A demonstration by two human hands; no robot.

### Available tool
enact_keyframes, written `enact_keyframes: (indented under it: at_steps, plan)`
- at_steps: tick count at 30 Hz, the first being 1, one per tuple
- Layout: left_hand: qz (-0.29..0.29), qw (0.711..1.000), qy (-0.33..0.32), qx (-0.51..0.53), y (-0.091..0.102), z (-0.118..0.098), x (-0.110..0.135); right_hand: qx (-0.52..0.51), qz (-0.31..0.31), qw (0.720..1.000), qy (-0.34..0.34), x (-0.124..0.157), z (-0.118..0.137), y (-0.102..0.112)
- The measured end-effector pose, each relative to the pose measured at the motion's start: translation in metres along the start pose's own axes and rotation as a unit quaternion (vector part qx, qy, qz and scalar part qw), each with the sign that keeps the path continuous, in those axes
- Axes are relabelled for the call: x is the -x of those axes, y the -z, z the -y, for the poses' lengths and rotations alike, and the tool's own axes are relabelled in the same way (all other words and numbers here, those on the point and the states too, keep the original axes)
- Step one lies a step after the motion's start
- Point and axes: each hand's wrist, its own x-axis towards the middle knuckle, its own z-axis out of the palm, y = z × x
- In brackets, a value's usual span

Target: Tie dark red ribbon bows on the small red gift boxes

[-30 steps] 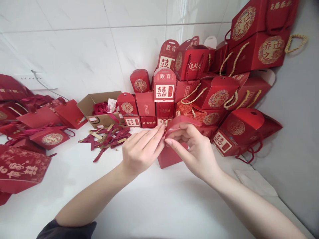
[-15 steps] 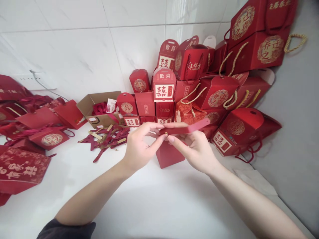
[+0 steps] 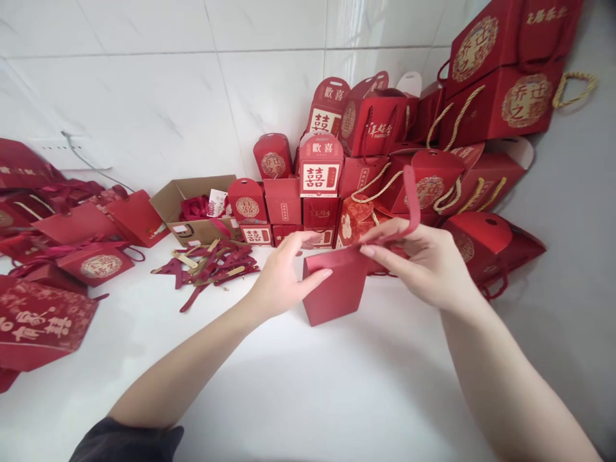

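Observation:
A plain red gift box (image 3: pixel 333 292) stands upright on the white table before me. My right hand (image 3: pixel 416 256) pinches a red strap (image 3: pixel 412 199) near the box's upper right corner, and the strap's free end curves upward. My left hand (image 3: pixel 291 276) is at the box's upper left edge, thumb in front and fingers apart; it holds nothing that I can see. To the left lies a loose pile of dark red and gold straps (image 3: pixel 212 266), with small metal bits beside it.
Stacked red gift boxes (image 3: pixel 321 176) with rope handles line the wall behind and to the right. An open cardboard box (image 3: pixel 168 208) with dark red ribbon stands behind the strap pile. More red bags and boxes (image 3: pixel 48 321) crowd the left side.
The hands have parted: my right hand has moved right and turned, carrying the strap, whose end now points up. My left hand has come off the strap and opened beside the box.

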Motion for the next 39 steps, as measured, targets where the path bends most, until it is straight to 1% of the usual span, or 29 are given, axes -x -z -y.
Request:
enact_keyframes:
  at_steps: [2, 3, 4, 6, 8, 11, 14, 16, 20, 24, 27, 31, 33, 34, 37, 39]
  plan:
    - [0.036, 0.999, 0.023, 0.023, -0.005, 0.007, -0.001, 0.065, 0.097, 0.993, 0.014, -0.002, 0.001, 0.013]
    - [0.046, 0.998, 0.032, 0.032, -0.007, 0.01, -0.001, 0.09, 0.136, 0.986, 0.017, -0.003, 0.001, 0.016]
    - [0.05, 0.997, 0.038, 0.036, -0.009, 0.012, -0.001, 0.107, 0.163, 0.981, 0.021, -0.004, 0.001, 0.018]
    - [0.041, 0.998, 0.043, 0.037, -0.011, 0.015, -0.001, 0.126, 0.188, 0.974, 0.032, -0.005, -0.001, 0.017]
    - [0.038, 0.998, 0.031, 0.043, -0.012, 0.017, -0.001, 0.143, 0.206, 0.967, 0.051, -0.007, -0.003, 0.013]
    - [0.056, 0.997, 0.003, 0.055, -0.012, 0.019, -0.001, 0.174, 0.211, 0.959, 0.078, -0.01, -0.008, 0.008]
    - [0.077, 0.995, 0.013, 0.055, -0.012, 0.021, -0.002, 0.189, 0.217, 0.954, 0.088, -0.01, -0.011, 0.004]
    - [0.094, 0.994, 0.019, 0.042, -0.012, 0.02, -0.002, 0.196, 0.221, 0.951, 0.091, -0.01, -0.013, 0.002]
    - [0.104, 0.995, -0.009, 0.006, -0.011, 0.018, -0.003, 0.219, 0.215, 0.947, 0.1, -0.01, -0.017, -0.002]
    - [0.115, 0.993, -0.014, 0.014, -0.01, 0.015, -0.003, 0.252, 0.218, 0.936, 0.113, -0.009, -0.014, -0.006]
    - [0.124, 0.992, -0.016, 0.011, -0.01, 0.014, -0.003, 0.278, 0.205, 0.932, 0.114, -0.006, -0.009, -0.009]
    - [0.131, 0.991, -0.023, 0.002, -0.009, 0.015, -0.004, 0.292, 0.17, 0.936, 0.1, -0.003, -0.006, -0.015]
    - [0.14, 0.99, -0.027, -0.001, -0.007, 0.015, -0.004, 0.282, 0.154, 0.942, 0.098, -0.003, -0.007, -0.016]
    - [0.146, 0.989, -0.028, -0.003, -0.006, 0.015, -0.004, 0.267, 0.157, 0.946, 0.091, -0.003, -0.008, -0.017]
    - [0.163, 0.986, -0.022, -0.018, -0.003, 0.015, -0.005, 0.208, 0.197, 0.956, 0.055, -0.004, -0.011, -0.017]
    - [0.157, 0.987, -0.009, -0.019, -0.003, 0.014, -0.004, 0.207, 0.205, 0.955, 0.056, -0.005, -0.012, -0.018]
